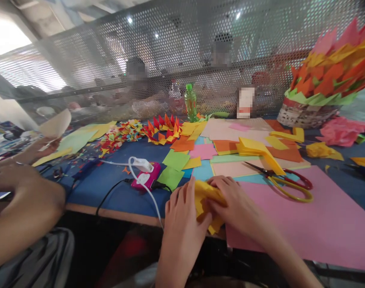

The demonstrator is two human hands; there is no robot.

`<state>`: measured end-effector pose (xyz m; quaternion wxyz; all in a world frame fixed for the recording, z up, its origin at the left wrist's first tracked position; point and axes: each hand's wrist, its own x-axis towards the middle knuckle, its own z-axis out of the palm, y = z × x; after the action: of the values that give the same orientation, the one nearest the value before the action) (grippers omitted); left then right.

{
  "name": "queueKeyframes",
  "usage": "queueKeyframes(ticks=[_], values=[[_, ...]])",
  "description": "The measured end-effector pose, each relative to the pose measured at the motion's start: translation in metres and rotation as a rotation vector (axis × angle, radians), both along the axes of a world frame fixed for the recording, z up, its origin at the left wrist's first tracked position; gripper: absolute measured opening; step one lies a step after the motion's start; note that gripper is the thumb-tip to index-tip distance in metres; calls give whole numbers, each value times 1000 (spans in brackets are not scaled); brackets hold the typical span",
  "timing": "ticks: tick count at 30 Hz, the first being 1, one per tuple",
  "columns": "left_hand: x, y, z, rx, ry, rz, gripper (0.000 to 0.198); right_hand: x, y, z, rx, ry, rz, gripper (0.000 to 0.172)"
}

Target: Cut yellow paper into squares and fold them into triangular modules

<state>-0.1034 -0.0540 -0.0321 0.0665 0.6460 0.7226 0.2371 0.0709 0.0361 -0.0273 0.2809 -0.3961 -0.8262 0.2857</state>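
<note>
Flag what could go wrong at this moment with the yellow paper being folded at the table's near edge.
The yellow paper, pinched between left hand and right hand, overhangs the table edge, so loose pieces could drop off. The scissors lie open near the right hand; a sweep might catch the blades. The white cable beside the left hand could snag.

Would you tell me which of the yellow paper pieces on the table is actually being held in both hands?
The folded yellow paper at the near table edge, pinched between left hand and right hand; the others lie untouched farther back.
</note>
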Motion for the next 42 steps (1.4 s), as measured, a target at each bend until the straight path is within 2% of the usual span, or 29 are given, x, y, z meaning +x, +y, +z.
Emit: queueKeyframes(ticks=[3,6,10,12,14,17,19,22,25,30,35,39,42], values=[[3,1,4,33,-126,18,81,3,-4,7,-101,90,45,9],[8,4,8,142,-393,51,69,8,-8,13,-131,233,42,5],[18,10,17,231,-825,-2,50,20,-9,18,-92,440,-37,26],[26,13,24,256,-918,-39,31,26,-8,19,-74,533,-64,42],[35,17,29,279,-928,-67,19,32,-6,18,-73,607,-79,58],[49,25,28,296,-930,-111,17,39,-3,11,-93,663,-121,70],[55,31,21,273,-930,-133,20,43,-2,4,-124,656,-168,67],[61,38,10,249,-924,-126,33,46,-2,-4,-164,613,-242,52],[62,41,6,262,-933,-100,39,48,-3,-6,-173,578,-275,40],[62,39,10,264,-906,-112,66,49,-2,-5,-162,537,-309,51],[65,38,11,217,-906,-187,54,45,-3,-1,-182,539,-304,43],[66,39,9,300,-857,-162,69,43,-4,1,-181,581,-288,42],[68,39,14,357,-686,-196,75,43,-4,1,-167,577,-279,38]])
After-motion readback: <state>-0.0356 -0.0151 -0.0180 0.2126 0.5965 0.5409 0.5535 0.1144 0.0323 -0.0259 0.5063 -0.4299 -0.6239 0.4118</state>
